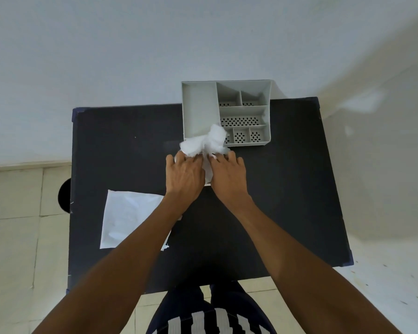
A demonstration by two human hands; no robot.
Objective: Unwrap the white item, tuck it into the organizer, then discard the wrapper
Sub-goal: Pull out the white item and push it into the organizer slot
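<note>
The organizer [200, 109], grey with several compartments, stands at the far edge of the black worktop [130, 153]. A flat white sheet [128, 220] lies well apart from the organizer, toward the person. The crumpled white wrapper [203, 143] overlaps the organizer's near rim. The left hand [185, 175] and right hand [228, 177], just before the organizer, each hold the wrapper in a closed grip.

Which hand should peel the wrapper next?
Left, probably. The left hand grips the loose, bunched wrapper on its side, while the right hand pins the rest near the organizer. Both are close, so the edge is slight.
</note>
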